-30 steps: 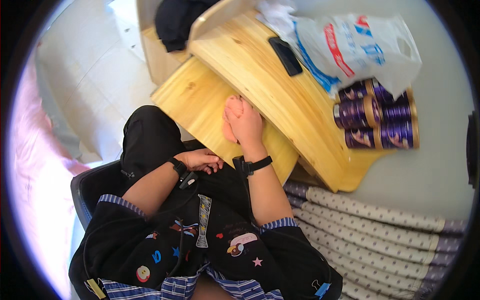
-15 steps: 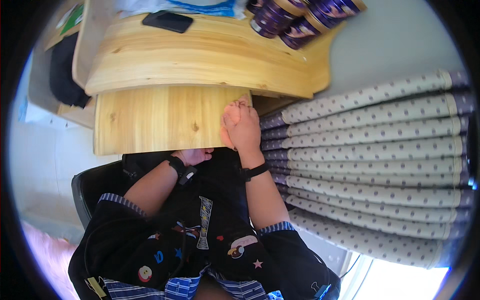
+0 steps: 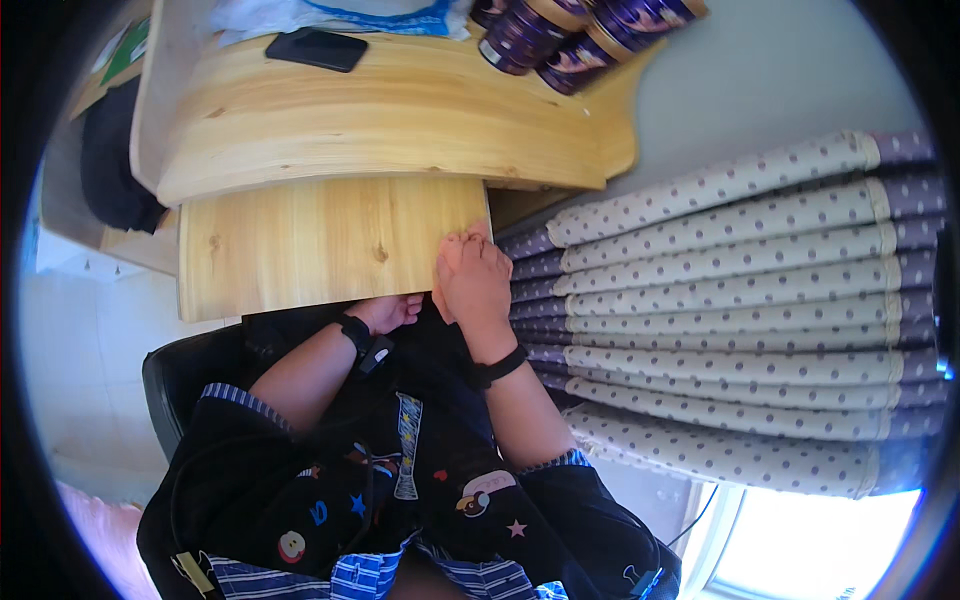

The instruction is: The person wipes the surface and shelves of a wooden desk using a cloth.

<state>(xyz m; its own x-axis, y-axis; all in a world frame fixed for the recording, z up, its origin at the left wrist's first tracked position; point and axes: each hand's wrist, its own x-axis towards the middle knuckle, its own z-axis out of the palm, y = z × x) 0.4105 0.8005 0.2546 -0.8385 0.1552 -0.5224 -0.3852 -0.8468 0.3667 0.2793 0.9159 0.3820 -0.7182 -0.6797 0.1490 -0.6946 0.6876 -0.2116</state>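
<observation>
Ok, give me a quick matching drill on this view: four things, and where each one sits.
Things:
1. phone
2. cans
3. right hand
4. left hand

Places:
A. under the wooden shelf's near edge
B. desk's far right corner
C. on the shelf's right front corner
D. far side of the desk, beside a plastic bag

Pairs: 1-D, 2-B, 3-C, 4-A

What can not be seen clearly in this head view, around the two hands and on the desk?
- Left hand: fingers hidden under the pull-out wooden shelf.
- Right hand: fingertips curl over the shelf's corner; what they touch is hidden.
- Purple cans: tops cut off by the upper edge.
- Plastic bag: mostly cut off by the upper edge.
- Dark phone: screen too dark to tell.
</observation>
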